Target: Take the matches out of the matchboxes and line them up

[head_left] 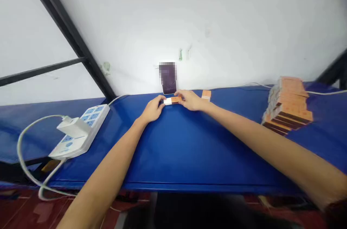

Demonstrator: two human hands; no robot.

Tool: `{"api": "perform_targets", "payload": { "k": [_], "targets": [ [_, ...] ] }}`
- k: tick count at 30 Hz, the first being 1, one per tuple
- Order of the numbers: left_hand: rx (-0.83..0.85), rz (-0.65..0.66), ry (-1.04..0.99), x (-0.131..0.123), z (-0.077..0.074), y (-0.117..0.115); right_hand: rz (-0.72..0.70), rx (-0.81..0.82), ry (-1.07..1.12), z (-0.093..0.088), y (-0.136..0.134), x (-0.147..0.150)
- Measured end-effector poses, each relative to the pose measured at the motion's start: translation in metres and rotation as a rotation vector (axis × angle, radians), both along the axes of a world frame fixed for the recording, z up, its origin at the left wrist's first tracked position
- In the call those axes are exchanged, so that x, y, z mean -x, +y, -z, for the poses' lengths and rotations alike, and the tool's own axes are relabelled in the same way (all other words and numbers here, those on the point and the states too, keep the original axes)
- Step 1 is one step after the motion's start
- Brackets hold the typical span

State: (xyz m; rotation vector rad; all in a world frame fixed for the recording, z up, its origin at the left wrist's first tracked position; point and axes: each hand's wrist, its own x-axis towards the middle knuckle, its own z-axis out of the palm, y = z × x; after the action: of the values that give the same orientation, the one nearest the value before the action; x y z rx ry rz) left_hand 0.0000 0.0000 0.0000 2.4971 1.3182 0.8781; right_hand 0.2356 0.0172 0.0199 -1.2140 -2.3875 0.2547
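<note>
Both arms reach far across the blue table (168, 149). My left hand (152, 109) and my right hand (190, 99) meet at a small orange and white box (171, 100), fingers pinched on its two ends. The box lies on the table just in front of a dark phone (168, 78) that leans upright against the white wall. A second small orange box (206, 94) sits on the table just right of my right hand.
A stack of flat orange boxes (287, 106) stands at the right. A white power strip (81, 131) with a plugged-in charger (73, 126) and white cable lies at the left. A black metal frame (67, 30) runs along the wall.
</note>
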Motion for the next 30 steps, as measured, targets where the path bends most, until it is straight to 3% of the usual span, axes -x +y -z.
{"api": "perform_targets", "payload": {
  "k": [6,12,21,30],
  "targets": [
    [0.012,-0.017,0.015,0.0,-0.001,-0.001,0.014,0.025,-0.075,-0.009,0.001,-0.012],
    [0.024,-0.032,0.024,0.0,-0.002,-0.001,0.139,0.016,-0.161,-0.016,0.007,-0.024],
    [0.012,-0.05,0.04,-0.001,-0.004,-0.003,0.381,-0.035,-0.27,-0.014,0.011,-0.037],
    [-0.019,-0.065,0.044,-0.003,-0.006,-0.007,0.409,-0.155,-0.27,-0.008,0.005,-0.031]
  ]
}}
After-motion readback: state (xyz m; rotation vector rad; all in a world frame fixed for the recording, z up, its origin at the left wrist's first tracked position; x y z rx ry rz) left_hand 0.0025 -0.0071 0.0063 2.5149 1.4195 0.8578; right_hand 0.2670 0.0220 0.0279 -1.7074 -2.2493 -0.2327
